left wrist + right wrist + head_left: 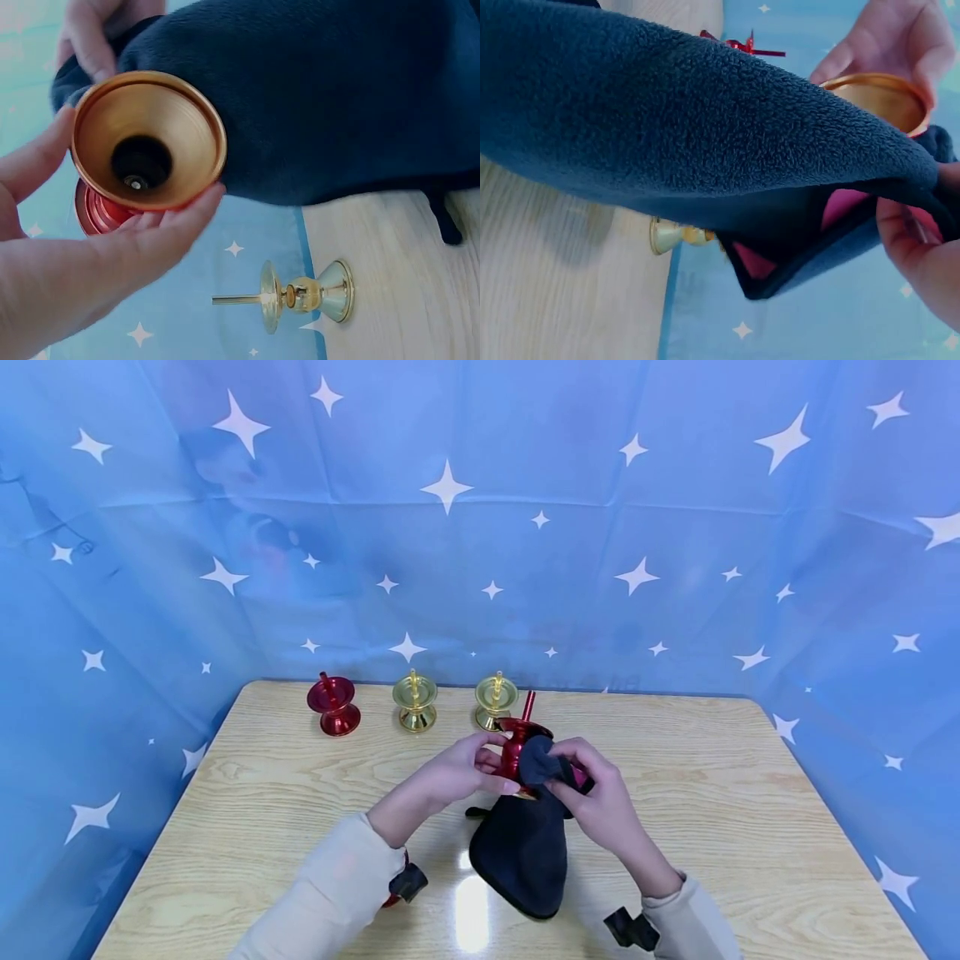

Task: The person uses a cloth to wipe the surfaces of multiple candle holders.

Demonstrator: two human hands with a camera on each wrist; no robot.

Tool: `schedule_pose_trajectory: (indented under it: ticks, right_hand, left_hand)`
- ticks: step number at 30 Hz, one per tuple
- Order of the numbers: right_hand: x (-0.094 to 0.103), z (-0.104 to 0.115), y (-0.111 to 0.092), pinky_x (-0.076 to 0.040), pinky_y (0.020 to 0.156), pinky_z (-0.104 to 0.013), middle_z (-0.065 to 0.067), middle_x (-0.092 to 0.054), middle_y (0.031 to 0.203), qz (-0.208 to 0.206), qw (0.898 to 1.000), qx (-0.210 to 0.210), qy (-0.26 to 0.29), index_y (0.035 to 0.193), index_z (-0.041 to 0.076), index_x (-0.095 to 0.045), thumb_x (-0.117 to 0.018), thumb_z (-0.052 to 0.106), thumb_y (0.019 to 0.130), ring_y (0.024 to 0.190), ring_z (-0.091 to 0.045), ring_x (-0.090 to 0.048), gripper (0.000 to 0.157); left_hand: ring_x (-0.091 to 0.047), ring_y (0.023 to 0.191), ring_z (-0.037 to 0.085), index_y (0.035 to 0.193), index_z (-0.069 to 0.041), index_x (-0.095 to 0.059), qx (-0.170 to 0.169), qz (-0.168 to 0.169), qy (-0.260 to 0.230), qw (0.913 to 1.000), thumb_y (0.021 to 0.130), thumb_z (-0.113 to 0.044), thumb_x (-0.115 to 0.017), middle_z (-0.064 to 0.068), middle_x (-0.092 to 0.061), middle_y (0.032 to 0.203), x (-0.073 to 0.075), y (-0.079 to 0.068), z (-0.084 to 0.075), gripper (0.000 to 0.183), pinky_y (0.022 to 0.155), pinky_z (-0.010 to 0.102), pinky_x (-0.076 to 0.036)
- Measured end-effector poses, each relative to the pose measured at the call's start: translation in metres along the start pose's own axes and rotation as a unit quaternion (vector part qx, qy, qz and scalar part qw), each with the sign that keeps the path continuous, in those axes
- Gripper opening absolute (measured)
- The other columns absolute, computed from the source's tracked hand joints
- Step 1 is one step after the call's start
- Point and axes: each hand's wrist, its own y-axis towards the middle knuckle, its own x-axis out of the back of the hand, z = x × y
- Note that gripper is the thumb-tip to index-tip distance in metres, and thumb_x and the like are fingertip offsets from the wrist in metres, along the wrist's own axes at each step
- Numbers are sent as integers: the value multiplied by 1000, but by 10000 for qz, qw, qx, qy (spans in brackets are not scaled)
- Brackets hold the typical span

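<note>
My left hand [457,768] grips a shiny red candle holder [512,758] by its stem and base, with its spike pointing up and away. The left wrist view looks into the holder's hollow, gold-coloured base [94,135], thumb and fingers around the rim. My right hand [600,797] pinches a dark blue fleecy cloth [521,856] with black edging. A bunched part of this cloth lies against the holder's side, and the rest hangs down toward the table. Pink patches [844,206] show on its inner side in the right wrist view.
Along the back edge of the wooden table [712,827] stand a red candle holder [340,720] and two gold ones, one left [417,720] and one right [487,718]. Another red object [391,901] is mostly hidden by my left sleeve. A blue starry curtain [570,452] hangs behind.
</note>
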Motion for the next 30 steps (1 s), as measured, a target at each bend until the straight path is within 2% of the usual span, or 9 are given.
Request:
schedule_pose_trajectory:
  ticks: [3, 7, 12, 19, 26, 28, 30]
  right_hand:
    - [4, -2, -1, -50, 61, -24, -9, -60, 92, -75, 9987, -482, 171, 99, 4, -59, -65, -14, 74, 77, -12, -55, 32]
    - [8, -6, -1, -51, 59, -26, -12, -59, 93, -129, 9929, -1078, 481, 100, 3, -58, -63, -12, 76, 75, -14, -56, 29]
    - [8, -11, -3, -52, 62, -28, -14, -58, 97, -23, 9870, -1467, 654, 101, 2, -58, -62, -9, 78, 77, -18, -55, 26]
    - [8, -15, -4, -51, 62, -27, -14, -58, 95, -64, 9861, -1509, 696, 101, 1, -58, -63, -9, 78, 77, -16, -55, 26]
    - [8, -16, -5, -51, 61, -26, -14, -59, 95, -163, 9882, -1377, 656, 101, 2, -58, -64, -10, 77, 76, -14, -55, 27]
    - [7, -16, -5, -51, 61, -26, -14, -59, 94, -139, 9889, -1313, 675, 101, 1, -58, -64, -10, 77, 77, -14, -56, 27]
    - [6, -16, -4, -51, 60, -26, -14, -59, 92, -101, 9898, -1256, 665, 100, 1, -58, -64, -11, 77, 76, -13, -56, 27]
  left_hand:
    - [-58, 93, 21, 133, 5, -31, -103, 319, -390, 9987, 83, 1, -62, 20, -56, 109, 4, -3, -2, 58, 88, 34, -47]
    - [-57, 95, 20, 134, 6, -28, -177, 735, -992, 9922, 86, 2, -55, 22, -51, 115, 8, -7, -5, 55, 93, 38, -44]
    - [-56, 95, 19, 134, 5, -28, -182, 989, -1326, 9861, 88, 4, -53, 21, -48, 115, 10, -9, -10, 53, 95, 40, -42]
    - [-55, 92, 17, 135, 7, -28, -211, 1008, -1217, 9872, 87, 8, -51, 19, -49, 111, 9, -10, -11, 53, 94, 41, -43]
    - [-55, 97, 18, 137, 6, -26, -220, 1052, -1106, 9880, 89, 5, -50, 22, -47, 118, 9, -10, -11, 54, 95, 38, -43]
    - [-55, 98, 19, 138, 5, -26, -179, 959, -997, 9902, 89, 1, -53, 22, -48, 117, 8, -8, -10, 56, 95, 38, -43]
    - [-55, 97, 20, 138, 2, -28, -138, 739, -668, 9949, 87, -3, -59, 19, -51, 114, 5, -6, -8, 60, 93, 36, -45]
